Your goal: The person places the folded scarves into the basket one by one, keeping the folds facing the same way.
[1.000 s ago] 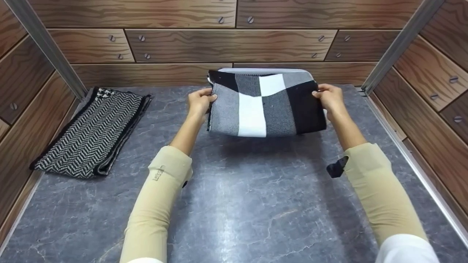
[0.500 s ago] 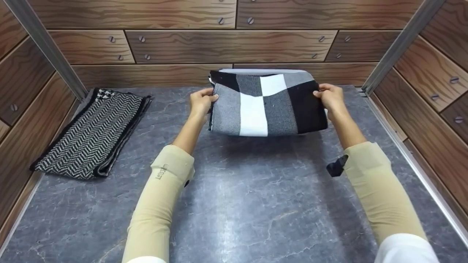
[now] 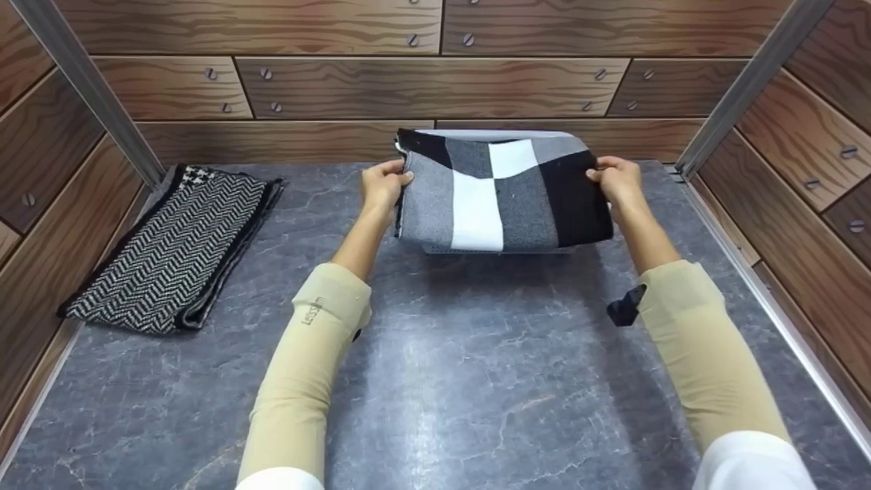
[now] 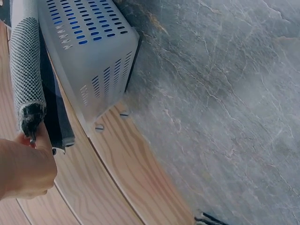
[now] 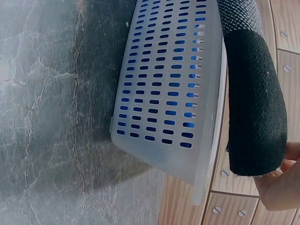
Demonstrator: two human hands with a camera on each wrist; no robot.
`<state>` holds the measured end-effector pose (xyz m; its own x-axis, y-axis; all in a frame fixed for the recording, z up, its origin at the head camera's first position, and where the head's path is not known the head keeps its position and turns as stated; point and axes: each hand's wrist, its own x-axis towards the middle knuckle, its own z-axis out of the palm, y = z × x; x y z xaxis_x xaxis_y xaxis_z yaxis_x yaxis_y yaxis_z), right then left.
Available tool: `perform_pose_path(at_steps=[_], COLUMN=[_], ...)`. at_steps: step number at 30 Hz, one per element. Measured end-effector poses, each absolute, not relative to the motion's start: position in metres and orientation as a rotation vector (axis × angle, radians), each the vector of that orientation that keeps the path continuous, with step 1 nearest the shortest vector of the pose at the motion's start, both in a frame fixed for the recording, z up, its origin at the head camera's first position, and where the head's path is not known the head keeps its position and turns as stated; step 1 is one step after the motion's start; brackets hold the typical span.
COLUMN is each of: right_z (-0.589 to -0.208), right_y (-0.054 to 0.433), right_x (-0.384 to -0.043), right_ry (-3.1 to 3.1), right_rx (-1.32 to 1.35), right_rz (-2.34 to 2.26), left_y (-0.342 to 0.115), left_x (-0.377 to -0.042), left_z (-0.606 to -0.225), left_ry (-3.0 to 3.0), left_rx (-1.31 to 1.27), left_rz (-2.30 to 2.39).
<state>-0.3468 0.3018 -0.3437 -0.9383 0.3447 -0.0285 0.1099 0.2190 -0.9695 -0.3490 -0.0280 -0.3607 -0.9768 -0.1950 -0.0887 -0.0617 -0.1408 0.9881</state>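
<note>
Both hands hold a folded knit scarf [image 3: 476, 204] with black, grey and white checks, one at each end. My left hand [image 3: 383, 185] pinches its left edge, and my right hand [image 3: 618, 182] grips the black right edge. Behind and below the scarf stands a whitish plastic basket [image 3: 503, 134], mostly hidden in the head view. Both wrist views show the basket's slotted wall [image 5: 159, 79], with something blue behind the slots. In those views the scarf's rolled end [image 4: 29, 65] is above the basket rim, apart from it.
A folded black-and-white herringbone scarf [image 3: 173, 248] lies on the left of the grey marbled table [image 3: 422, 381]. Wood-patterned panels [image 3: 435, 88] close off the back and both sides. Metal posts [image 3: 752, 85] rise at the back corners.
The checked scarf has shifted slightly right, with my left hand moving right along with it. The basket's lower edge now shows beneath the scarf. The herringbone scarf stays put.
</note>
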Motion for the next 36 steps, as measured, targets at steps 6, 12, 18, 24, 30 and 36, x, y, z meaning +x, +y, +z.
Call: perform_pose_path(at_steps=[6,12,18,24,30,36], right_z=[-0.342,-0.342,-0.344,-0.345,-0.346,-0.347], right_y=[0.305,0.307,0.308,0.309,0.309,0.310], right_x=[-0.352,-0.355,-0.359,-0.361,-0.365,-0.368], right_ry=[-2.302,-2.302,-2.327,-2.358,-2.391,-2.396], right_rx=[-0.448,-0.430,-0.457,-0.493,-0.478,-0.488], right_rz=[1.779,1.745,1.712,1.670,1.625,1.611], left_y=[-0.023,-0.021,-0.019,-0.018,-0.017,-0.018], left_x=[-0.354,-0.357,-0.360,-0.362,-0.366,-0.408], left_z=[-0.362,-0.361,-0.363,-0.366,-0.367,-0.400], left_ry=[-1.997,-2.027,-2.027,-1.995,-2.010,-1.940], left_rx=[0.308,0.301,0.310,0.311,0.320,0.308], left_rz=[-2.269,-2.224,-2.217,-2.245,-2.197,-2.235])
